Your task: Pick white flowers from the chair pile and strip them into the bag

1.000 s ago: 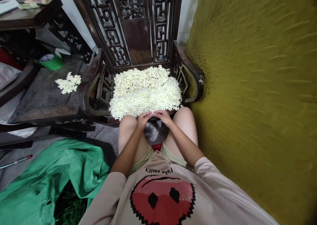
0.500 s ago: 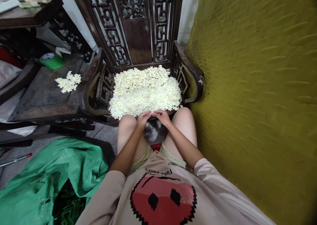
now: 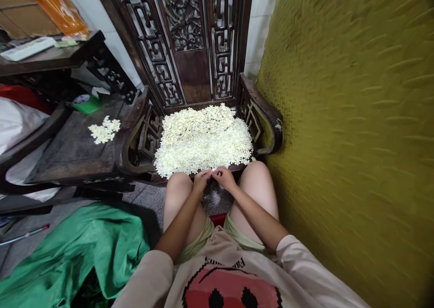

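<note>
Both hands meet at the near edge of the carved chair seat (image 3: 267,118), at 6 o'clock of the heap of white flowers (image 3: 205,138). The left hand (image 3: 201,181) and right hand (image 3: 224,178) are pinched together, fingertips touching over what looks like one small blossom; it is too small to be sure. Working well here likely means light fingertip pressure, keeping the petals unbruised and not dragging the heap's edge off the seat. A smaller cluster (image 3: 104,130) lies on the next chair at 10 o'clock.
</note>
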Motion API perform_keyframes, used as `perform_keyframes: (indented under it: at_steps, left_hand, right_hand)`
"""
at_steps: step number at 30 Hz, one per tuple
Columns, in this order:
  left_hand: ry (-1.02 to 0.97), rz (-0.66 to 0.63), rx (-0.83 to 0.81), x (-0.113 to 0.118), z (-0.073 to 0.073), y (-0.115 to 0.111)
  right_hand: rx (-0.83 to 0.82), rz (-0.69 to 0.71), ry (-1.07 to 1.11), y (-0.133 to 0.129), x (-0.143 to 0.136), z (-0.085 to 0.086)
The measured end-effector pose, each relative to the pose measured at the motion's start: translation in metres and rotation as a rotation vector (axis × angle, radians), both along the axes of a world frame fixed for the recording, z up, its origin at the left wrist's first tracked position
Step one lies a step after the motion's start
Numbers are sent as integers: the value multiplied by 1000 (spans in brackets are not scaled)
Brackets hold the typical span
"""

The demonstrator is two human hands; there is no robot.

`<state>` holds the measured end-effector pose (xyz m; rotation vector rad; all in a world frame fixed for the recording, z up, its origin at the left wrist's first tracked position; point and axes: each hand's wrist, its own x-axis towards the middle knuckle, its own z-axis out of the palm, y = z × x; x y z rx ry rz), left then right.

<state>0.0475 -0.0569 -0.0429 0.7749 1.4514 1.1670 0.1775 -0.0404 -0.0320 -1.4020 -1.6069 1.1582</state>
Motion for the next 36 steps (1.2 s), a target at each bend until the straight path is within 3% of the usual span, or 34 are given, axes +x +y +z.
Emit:
perform_keyframes:
  at_steps: [5, 15, 22, 27, 36]
  left_hand:
    - [74, 4, 29, 2, 1, 2]
    - [91, -109, 75, 1, 2, 0]
    - [482, -118, 276, 1, 7, -6]
    - [546, -200, 343, 0, 11, -7]
    - [638, -158, 296, 0, -4, -10]
  right_hand:
    - [36, -16, -21, 2, -3, 1]
    - [-136, -50, 69, 5, -1, 0]
    - [-45, -13, -50, 4, 1, 0]
    - [15, -6, -84, 6, 3, 0]
    - [-150, 19, -75, 7, 1, -4]
